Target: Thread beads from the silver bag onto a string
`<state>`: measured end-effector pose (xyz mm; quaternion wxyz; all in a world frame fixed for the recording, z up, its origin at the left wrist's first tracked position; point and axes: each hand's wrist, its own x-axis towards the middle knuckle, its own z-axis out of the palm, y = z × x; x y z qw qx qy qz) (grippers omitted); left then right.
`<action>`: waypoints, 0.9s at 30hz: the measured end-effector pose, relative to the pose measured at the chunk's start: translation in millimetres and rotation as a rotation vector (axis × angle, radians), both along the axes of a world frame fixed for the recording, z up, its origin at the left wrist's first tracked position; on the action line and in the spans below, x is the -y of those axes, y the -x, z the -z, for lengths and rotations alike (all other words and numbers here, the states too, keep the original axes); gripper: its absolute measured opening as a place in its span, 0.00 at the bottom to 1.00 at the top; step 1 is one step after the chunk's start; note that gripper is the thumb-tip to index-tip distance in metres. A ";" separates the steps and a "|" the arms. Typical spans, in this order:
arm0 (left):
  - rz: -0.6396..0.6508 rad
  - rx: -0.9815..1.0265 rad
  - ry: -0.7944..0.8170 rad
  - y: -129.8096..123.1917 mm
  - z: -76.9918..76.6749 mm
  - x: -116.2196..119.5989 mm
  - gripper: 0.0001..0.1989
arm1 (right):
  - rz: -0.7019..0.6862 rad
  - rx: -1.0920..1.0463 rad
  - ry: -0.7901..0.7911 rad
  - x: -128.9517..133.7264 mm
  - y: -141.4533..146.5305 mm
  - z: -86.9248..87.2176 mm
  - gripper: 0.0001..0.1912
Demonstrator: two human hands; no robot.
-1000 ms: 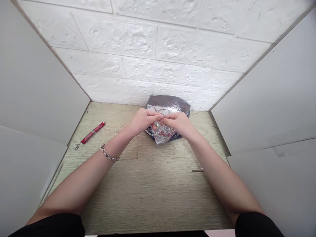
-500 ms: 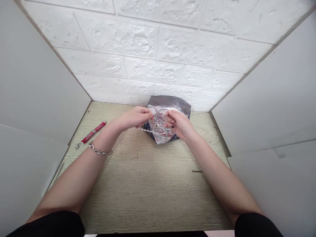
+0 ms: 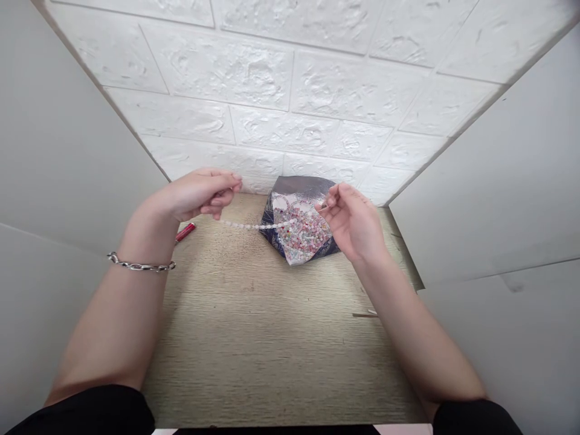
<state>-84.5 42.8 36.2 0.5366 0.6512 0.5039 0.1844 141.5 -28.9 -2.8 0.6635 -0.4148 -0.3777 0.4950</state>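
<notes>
A string of pale beads (image 3: 247,226) hangs in a shallow curve between my hands, over the left part of an open silver-lined bag (image 3: 306,184). Many small pink, white and coloured beads (image 3: 306,232) lie in the bag. My left hand (image 3: 206,192), left of the bag, has its fingers pinched, with the string's left end just below them. At the bag's right side my right hand (image 3: 348,217) is raised with thumb and forefinger pinched; whatever is between them is too small to make out.
A red tube-like item (image 3: 185,232) lies on the wooden table (image 3: 254,344), partly behind my left forearm. A thin brown strip (image 3: 364,315) lies beside my right forearm. A white brick-patterned wall (image 3: 254,66) stands behind, with pale panels at both sides.
My hands have moved apart, the left one far to the left and up, the right one slightly right. More of the pale bead string shows, and my left forearm now covers part of the red item.
</notes>
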 end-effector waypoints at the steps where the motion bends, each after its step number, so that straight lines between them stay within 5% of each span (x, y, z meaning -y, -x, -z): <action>1: -0.038 -0.009 -0.018 2.6 -1.5 -1.3 0.10 | -0.015 -0.026 0.005 2.2 -0.6 -3.3 0.08; 6: -0.153 -0.072 -0.035 12.4 -2.5 -6.7 0.04 | -0.015 -0.174 0.048 11.6 -2.3 -15.9 0.07; 18: -0.109 -0.629 -0.061 5.5 30.1 -20.5 0.02 | -0.023 -0.180 0.098 18.1 12.4 -8.8 0.06; 27: -0.011 -0.655 -0.032 5.9 39.0 -24.5 0.03 | -0.098 -0.248 0.114 21.2 11.5 -12.7 0.12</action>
